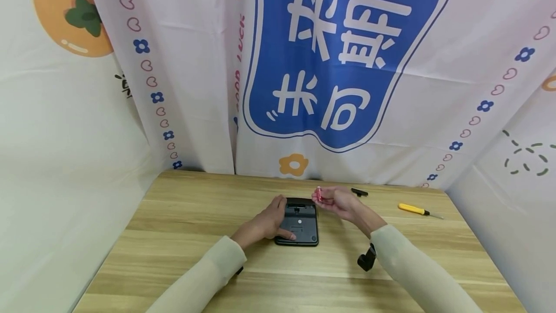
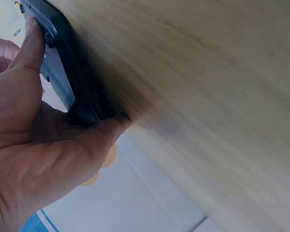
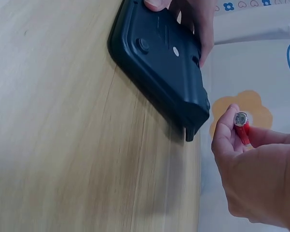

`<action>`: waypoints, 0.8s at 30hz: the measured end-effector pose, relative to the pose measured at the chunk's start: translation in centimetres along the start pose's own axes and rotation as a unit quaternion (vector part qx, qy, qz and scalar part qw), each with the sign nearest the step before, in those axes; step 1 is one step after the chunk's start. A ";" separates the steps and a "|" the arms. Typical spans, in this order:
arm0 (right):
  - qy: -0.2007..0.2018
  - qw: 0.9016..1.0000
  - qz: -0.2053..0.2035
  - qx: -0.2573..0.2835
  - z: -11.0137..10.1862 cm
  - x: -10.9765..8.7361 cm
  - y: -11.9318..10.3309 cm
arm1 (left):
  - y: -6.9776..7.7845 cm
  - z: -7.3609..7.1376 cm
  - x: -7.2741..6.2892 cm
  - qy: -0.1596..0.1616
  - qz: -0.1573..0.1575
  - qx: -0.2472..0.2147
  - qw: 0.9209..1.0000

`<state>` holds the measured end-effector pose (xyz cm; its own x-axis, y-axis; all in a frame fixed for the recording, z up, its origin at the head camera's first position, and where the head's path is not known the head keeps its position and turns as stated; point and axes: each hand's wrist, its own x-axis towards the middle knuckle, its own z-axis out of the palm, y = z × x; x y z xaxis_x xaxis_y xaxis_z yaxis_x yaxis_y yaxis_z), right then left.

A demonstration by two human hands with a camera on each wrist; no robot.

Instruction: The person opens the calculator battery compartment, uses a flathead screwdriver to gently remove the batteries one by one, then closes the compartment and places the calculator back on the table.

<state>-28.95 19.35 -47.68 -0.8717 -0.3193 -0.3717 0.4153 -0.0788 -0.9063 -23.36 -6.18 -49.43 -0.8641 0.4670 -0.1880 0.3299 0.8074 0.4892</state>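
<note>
Left hand [image 1: 268,220], partly spread, grips the black device [image 1: 304,231], at the person's twelve o'clock, by its nine-o'clock edge, thumb on its upturned face. Right hand [image 1: 344,203], fingertips nearly together, pinches a red battery [image 1: 319,193] at the device's one o'clock. A small black piece [image 1: 359,192] lies on the worktop [image 1: 182,235] at two.

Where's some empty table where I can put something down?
The table is bare left of the left hand, and between the right sleeve and the yellow screwdriver. It's crowded around the black device: left hand gripping it, right hand holding the red battery, small black piece nearby.
</note>
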 end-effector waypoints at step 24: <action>0.052 0.998 -0.009 -0.018 -4.8 -1.4 -0.3 | 0.2 0.0 0.0 -0.007 -0.008 0.014 1.000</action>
<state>-29.07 24.36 -47.85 -0.9017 -0.2188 -0.3730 0.3918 -0.0484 -0.9188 -23.28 -6.04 -49.36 -0.8635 0.4594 -0.2080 0.3268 0.8239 0.4629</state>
